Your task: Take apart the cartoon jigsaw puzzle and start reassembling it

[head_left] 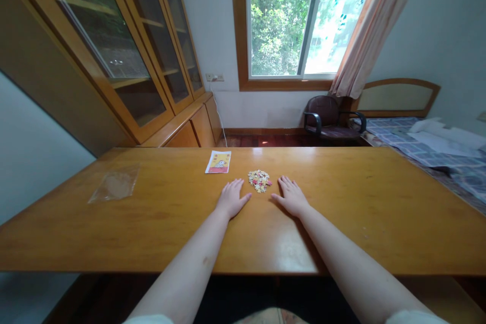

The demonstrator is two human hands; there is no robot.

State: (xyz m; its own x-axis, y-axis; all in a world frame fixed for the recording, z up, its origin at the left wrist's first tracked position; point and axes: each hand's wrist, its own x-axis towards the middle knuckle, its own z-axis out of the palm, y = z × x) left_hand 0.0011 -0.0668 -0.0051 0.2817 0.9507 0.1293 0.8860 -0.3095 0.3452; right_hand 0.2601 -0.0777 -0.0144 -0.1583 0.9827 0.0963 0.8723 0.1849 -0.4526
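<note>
A small heap of jigsaw puzzle pieces [259,180], mostly pale with some pink and yellow, lies on the wooden table [341,233]. Just left of the heap, my left hand [231,199] rests palm down with its fingers apart. My right hand [290,196] lies flat on the other side, thumb pointing toward the pieces. Neither hand holds anything, and both appear slightly apart from the heap. Beyond my left hand is a picture card [218,162] showing a white animal on yellow and pink.
A clear plastic bag [116,185] lies flat at the table's left. Past the far edge stand a dark armchair [330,116] and, to the right, a bed [408,131] with a checked cover. A glass-fronted cabinet [152,35] rises at the left, and a window [296,20] is ahead.
</note>
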